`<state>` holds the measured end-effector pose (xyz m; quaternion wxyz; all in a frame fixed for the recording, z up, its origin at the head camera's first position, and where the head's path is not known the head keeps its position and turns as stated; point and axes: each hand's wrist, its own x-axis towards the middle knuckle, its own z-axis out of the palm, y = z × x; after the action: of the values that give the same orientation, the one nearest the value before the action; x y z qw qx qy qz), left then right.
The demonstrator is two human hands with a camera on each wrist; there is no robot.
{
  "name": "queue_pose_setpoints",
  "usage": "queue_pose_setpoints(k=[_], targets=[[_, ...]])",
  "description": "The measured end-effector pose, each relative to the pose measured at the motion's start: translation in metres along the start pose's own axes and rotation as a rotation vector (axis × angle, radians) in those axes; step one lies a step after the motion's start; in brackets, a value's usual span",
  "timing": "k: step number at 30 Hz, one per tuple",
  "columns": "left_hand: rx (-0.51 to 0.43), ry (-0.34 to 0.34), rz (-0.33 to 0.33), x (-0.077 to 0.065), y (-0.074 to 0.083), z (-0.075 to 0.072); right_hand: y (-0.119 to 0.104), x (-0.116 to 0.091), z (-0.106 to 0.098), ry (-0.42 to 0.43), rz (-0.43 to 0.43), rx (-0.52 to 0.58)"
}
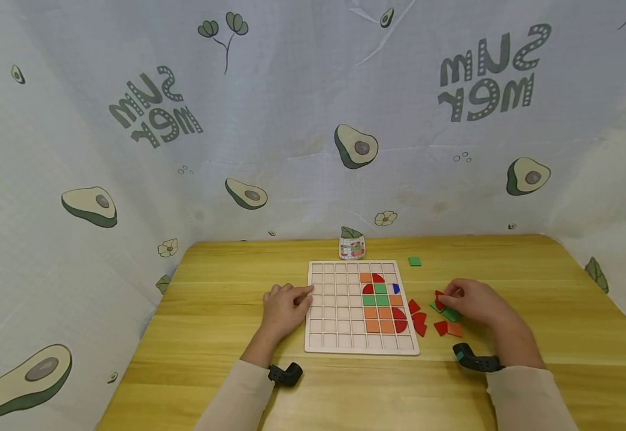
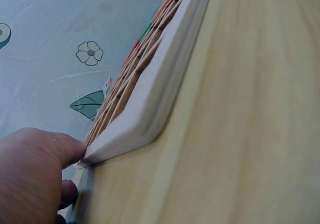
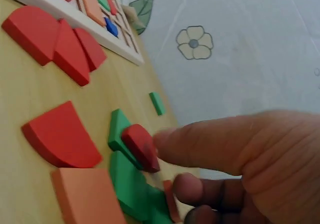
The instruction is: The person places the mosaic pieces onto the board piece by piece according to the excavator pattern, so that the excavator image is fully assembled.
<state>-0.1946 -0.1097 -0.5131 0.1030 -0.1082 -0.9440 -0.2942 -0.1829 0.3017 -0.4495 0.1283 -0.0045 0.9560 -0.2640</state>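
Note:
A white-rimmed wooden grid board (image 1: 334, 350) lies on the table, with red, orange, green and blue pieces in cells on its right side. My left hand (image 1: 283, 308) rests at the board's left edge, its thumb (image 2: 70, 149) touching the rim in the left wrist view. To the right of the board, my right hand (image 1: 477, 300) pinches a red rounded piece (image 3: 141, 146) between thumb and fingers. That piece sits right over green pieces (image 3: 127, 179); the fingertips on its far side are partly hidden.
Several red pieces (image 1: 419, 323) lie along the board's right edge. Another red piece (image 1: 440, 328) and an orange square (image 1: 455, 329) are nearer me. A green square (image 1: 415, 261) lies farther back. Behind the board stands a small patterned card (image 1: 352, 248), before a printed curtain (image 1: 291, 120).

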Motion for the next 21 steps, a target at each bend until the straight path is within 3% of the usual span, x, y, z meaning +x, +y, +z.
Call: queue_pose_setpoints(k=[7, 21], targets=[[-0.003, 0.003, 0.006, -0.0002, 0.0005, -0.0008, 0.0041, 0.0005, -0.0007, -0.090, -0.018, 0.073], [0.004, -0.002, 0.004, 0.0001, -0.0011, 0.0013, -0.0013, 0.0013, 0.0066, -0.009, -0.038, 0.010]])
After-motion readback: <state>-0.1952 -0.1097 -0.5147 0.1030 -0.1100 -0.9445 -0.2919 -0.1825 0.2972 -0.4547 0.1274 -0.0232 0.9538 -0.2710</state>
